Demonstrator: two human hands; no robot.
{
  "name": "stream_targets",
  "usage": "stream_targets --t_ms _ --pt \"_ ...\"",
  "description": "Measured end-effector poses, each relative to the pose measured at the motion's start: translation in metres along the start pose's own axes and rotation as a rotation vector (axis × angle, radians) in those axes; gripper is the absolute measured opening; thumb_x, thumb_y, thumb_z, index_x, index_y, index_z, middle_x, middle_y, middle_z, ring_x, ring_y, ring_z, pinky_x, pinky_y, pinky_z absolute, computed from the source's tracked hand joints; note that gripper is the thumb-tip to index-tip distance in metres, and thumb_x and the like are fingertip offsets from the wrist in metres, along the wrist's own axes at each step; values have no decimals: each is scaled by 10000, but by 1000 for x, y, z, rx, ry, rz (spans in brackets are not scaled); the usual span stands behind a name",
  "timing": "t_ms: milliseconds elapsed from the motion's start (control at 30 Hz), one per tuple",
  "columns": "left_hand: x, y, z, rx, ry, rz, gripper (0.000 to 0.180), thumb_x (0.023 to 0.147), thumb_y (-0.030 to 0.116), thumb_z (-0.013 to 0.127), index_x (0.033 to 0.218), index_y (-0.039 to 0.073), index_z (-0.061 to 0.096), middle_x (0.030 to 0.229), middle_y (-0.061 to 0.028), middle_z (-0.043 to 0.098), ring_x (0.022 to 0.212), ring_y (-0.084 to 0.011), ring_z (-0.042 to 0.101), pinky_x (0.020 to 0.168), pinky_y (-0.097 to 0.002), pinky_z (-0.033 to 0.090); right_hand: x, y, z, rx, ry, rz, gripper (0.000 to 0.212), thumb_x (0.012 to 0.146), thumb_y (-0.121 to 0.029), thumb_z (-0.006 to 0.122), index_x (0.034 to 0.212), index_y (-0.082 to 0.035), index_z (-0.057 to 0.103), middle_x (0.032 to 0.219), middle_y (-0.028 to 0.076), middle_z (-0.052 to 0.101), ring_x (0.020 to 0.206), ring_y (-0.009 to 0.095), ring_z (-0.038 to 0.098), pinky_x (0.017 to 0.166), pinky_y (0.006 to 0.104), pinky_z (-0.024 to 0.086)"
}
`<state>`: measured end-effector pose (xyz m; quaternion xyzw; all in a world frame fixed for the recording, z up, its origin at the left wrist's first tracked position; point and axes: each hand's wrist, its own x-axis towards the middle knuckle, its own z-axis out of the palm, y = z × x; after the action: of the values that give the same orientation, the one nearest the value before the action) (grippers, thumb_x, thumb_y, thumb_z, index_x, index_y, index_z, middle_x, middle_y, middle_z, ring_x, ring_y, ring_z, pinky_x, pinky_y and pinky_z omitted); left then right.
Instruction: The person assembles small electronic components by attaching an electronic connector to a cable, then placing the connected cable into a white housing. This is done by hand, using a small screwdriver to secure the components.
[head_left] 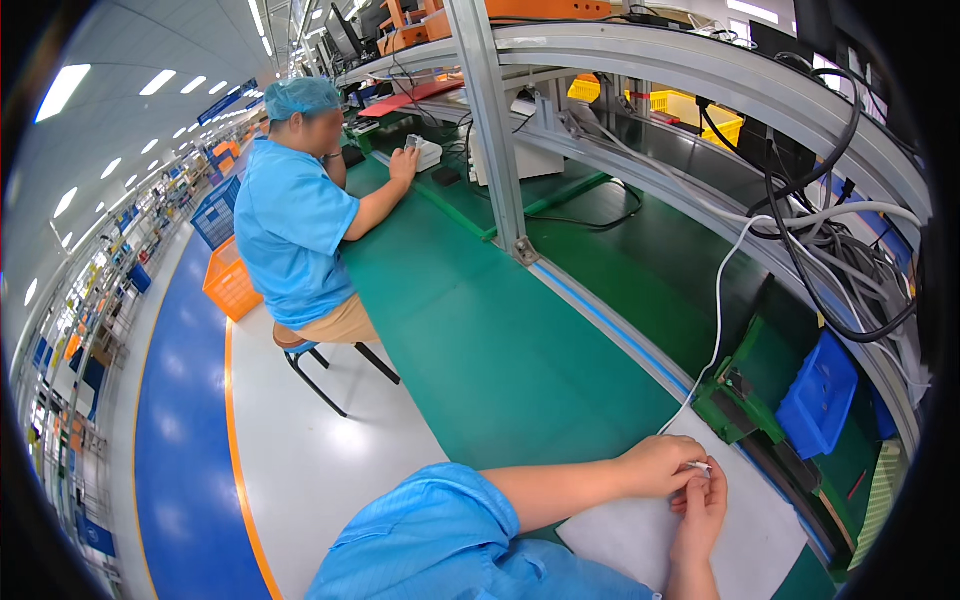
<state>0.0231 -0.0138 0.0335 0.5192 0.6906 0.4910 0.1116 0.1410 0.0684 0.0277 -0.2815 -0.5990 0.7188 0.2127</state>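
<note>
Lying between the two hands, over a white sheet (760,515) on the green bench (530,340), was one small white piece (700,466), largely covered. Left hand (655,466): fingers were bent inward, pinching the piece. Right hand (702,505): thumb and fingers were gathered on it from the near side. White cable (718,330), one: ran down to the left hand; whether it joined the piece could not be told. Handling, as judged: the piece seemed light and probably stiff, perhaps smooth enough to slip; its fragility was uncertain, so a gentle pinch suited it. The cable seemed soft, bendable and apt to tug. Best hold: thumb and forefinger on the piece's sides, cable unstrained. Blue tray (822,400), one: stood apart from both hands, beyond the sheet.
</note>
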Motion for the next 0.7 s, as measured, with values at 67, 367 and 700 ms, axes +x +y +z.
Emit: stream_targets --t_ms 67,367,700 --pt "0 -1 1 -25 15 -1 162 789 160 577 896 38 579 809 -90 592 676 -259 582 605 -351 458 -1 1 1 -56 -64 -71 397 883 -194 492 1228 -22 395 733 -15 534 608 36 449 528 162 345" --pt "0 -5 3 -59 23 -33 148 784 146 584 868 25 568 825 -95 595 695 -258 588 617 -334 470 0 -1 4 -23 -80 -49 400 865 -184 516 1204 -10 394 698 -23 531 601 41 446 534 162 333" --pt "-1 -1 4 -150 58 -63 168 793 151 584 904 26 565 785 -103 582 678 -235 579 598 -327 462 -2 -2 5 15 -56 -46 385 858 -151 505 1201 -14 397 693 -20 529 603 43 449 539 166 335"
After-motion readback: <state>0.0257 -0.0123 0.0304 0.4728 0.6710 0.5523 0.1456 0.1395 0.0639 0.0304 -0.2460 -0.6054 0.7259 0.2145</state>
